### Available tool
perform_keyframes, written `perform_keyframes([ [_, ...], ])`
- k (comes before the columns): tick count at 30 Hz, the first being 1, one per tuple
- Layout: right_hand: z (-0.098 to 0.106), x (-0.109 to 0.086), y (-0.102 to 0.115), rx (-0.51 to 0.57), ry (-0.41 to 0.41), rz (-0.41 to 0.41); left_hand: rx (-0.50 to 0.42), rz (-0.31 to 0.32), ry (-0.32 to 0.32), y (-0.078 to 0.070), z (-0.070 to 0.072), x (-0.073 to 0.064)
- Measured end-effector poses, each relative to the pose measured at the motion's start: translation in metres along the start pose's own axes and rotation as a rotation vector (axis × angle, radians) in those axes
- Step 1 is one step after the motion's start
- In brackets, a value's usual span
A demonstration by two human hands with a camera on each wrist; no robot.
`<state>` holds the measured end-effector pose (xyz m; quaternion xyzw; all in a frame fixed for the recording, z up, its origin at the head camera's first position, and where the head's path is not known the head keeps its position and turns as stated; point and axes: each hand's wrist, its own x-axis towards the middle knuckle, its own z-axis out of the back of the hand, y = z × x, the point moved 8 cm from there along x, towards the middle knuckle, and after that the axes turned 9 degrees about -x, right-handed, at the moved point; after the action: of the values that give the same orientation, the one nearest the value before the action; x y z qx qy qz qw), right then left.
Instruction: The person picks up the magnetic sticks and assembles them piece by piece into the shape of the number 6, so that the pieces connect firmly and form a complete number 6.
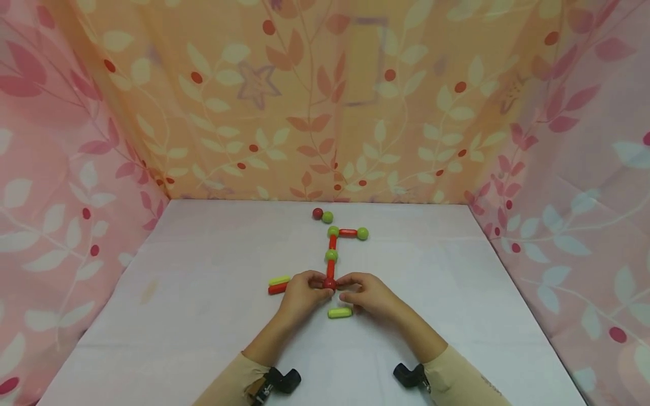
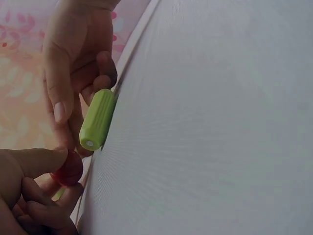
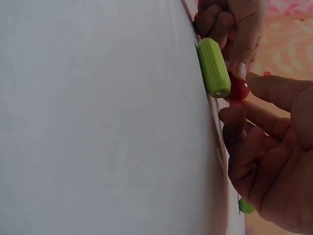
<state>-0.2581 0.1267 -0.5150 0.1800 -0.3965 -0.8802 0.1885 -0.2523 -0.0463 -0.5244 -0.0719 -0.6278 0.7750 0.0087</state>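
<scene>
Between the hands is a red ball (image 1: pixel 329 283) at the near end of a joined chain of red rods (image 1: pixel 331 268) and green balls (image 1: pixel 332 255). My left hand (image 1: pixel 304 293) pinches this ball between thumb and fingers, seen close in the left wrist view. From the other side my right hand (image 1: pixel 373 294) reaches to it; a fingertip is at the ball while the thumb stands apart. A light green rod (image 1: pixel 339 312) lies nearer me, just below the right fingers. In the right wrist view that green rod (image 3: pixel 213 68) partly overlaps the red ball (image 3: pixel 238 90).
Beside the left hand lie another light green rod (image 1: pixel 280 279) and a red rod (image 1: pixel 277 288). Past the chain's far end sit a loose red ball (image 1: pixel 317 213) and green ball (image 1: pixel 328 217). Patterned cloth (image 1: pixel 213 113) walls the white table (image 1: pixel 152 327) on three sides.
</scene>
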Motion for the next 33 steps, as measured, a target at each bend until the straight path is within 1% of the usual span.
perform_keyframes([
  [3, 0.005, -0.007, 0.000, -0.117, 0.005, 0.028, 0.007, 0.011, -0.015, 0.001, -0.002, -0.002],
  [5, 0.005, -0.012, 0.000, -0.168, 0.008, 0.068, 0.011, 0.007, -0.018, 0.003, -0.002, -0.003],
  [7, 0.003, -0.016, 0.002, -0.188, 0.020, 0.128, 0.006, 0.010, -0.025, 0.004, -0.002, -0.003],
  [10, -0.003, -0.021, 0.006, -0.184, 0.043, 0.217, 0.003, 0.010, -0.032, 0.005, -0.001, -0.003],
  [13, -0.008, -0.023, 0.009, -0.188, 0.059, 0.260, 0.004, 0.023, -0.040, 0.006, 0.001, -0.003],
  [18, -0.012, -0.022, 0.010, -0.229, 0.047, 0.270, 0.022, 0.015, -0.042, 0.005, 0.002, -0.002],
  [22, -0.013, -0.020, 0.012, -0.284, 0.027, 0.263, 0.007, 0.006, -0.035, 0.005, 0.003, -0.002],
  [27, -0.016, -0.017, 0.014, -0.360, 0.017, 0.234, -0.004, 0.001, -0.034, 0.006, 0.004, -0.002],
  [30, -0.015, -0.015, 0.014, -0.363, 0.023, 0.214, -0.004, 0.002, -0.035, 0.006, 0.004, -0.002],
  [33, -0.008, -0.015, 0.014, -0.330, 0.033, 0.203, -0.011, 0.010, -0.033, 0.005, 0.003, -0.003],
])
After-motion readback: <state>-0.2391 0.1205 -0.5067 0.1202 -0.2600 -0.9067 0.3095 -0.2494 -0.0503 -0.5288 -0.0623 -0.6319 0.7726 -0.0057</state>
